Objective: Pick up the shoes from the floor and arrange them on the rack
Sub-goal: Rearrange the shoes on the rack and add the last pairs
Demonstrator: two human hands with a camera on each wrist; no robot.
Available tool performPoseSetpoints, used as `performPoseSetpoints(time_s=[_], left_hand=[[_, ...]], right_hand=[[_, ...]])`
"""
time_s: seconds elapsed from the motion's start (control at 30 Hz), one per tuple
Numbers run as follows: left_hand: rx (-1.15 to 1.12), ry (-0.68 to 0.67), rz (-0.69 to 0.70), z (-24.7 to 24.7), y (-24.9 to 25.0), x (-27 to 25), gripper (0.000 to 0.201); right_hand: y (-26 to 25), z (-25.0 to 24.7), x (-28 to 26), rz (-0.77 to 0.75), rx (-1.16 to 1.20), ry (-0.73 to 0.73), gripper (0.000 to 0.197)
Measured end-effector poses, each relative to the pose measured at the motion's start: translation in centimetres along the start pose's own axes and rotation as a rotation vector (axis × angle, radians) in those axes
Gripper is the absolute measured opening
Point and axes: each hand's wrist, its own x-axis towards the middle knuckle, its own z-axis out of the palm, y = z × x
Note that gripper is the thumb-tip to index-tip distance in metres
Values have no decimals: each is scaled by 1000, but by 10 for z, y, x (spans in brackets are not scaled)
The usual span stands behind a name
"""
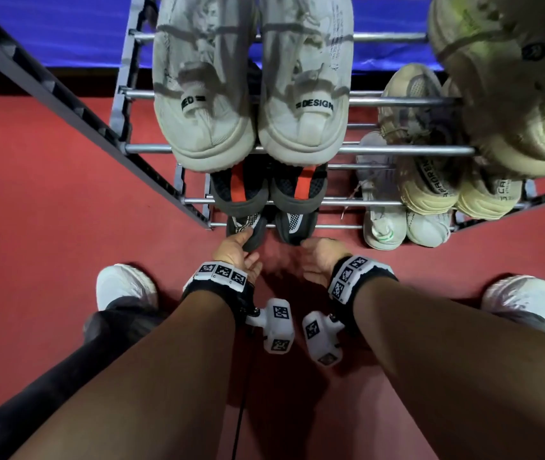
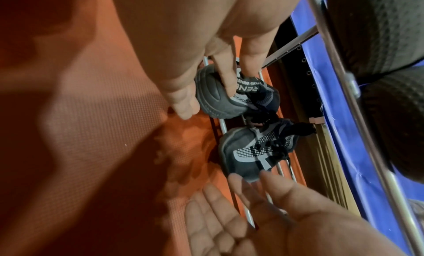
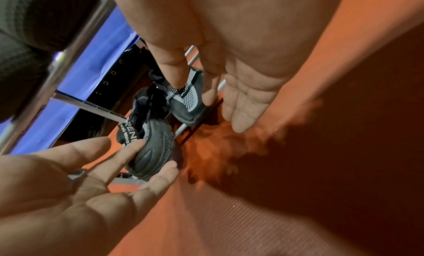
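Observation:
A pair of dark grey mesh shoes sits on the lowest bars of the metal rack [image 1: 340, 226], heels toward me. My left hand [image 1: 242, 242] touches the heel of the left dark shoe [image 1: 247, 227]. Seen from the left wrist, that hand [image 2: 220, 91] has straight fingers [image 2: 185, 105] lying along the heel of this shoe [image 2: 220, 103]. My right hand [image 1: 310, 247] is at the heel of the right dark shoe [image 1: 296, 227]. From the right wrist, this hand [image 3: 206, 103] is spread, thumb on the shoe's upper [image 3: 185, 103], fingers [image 3: 238, 114] beside it.
Higher tiers hold a white pair [image 1: 251, 94], a black and orange pair [image 1: 271, 190] and beige pairs [image 1: 430, 190]. A pale pair [image 1: 407, 227] shares the lowest tier at the right. My own white shoes [image 1: 125, 287] stand on the red floor [image 1: 65, 194].

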Motion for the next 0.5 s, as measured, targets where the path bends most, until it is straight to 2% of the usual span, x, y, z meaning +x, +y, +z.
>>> performPoseSetpoints(time_s=[0.03, 0.13, 0.17, 0.2, 0.27, 0.37, 0.43, 0.5], left_hand=[[14, -1, -13, -4, 1, -1, 40], [43, -28, -64, -13, 6, -1, 41], [40, -47, -83, -15, 8, 0, 42], [34, -65, -95, -18, 10, 2, 44], [31, -87, -102, -20, 11, 3, 45], [85, -101, -105, -17, 12, -3, 44], [140, -89, -83, -13, 11, -7, 42], [180, -61, -55, -9, 10, -12, 41]], right_hand=[[-1, 6, 5, -15, -9, 6, 28], [8, 11, 55, -88, -7, 22, 67], [8, 12, 61, -93, 14, 15, 72], [6, 14, 62, -86, 42, 8, 65], [-8, 20, 32, -78, 122, -17, 31], [-10, 20, 22, -88, 304, 13, 34], [-10, 15, 21, -125, 374, 80, 22], [-12, 5, 11, -164, 372, 157, 21]])
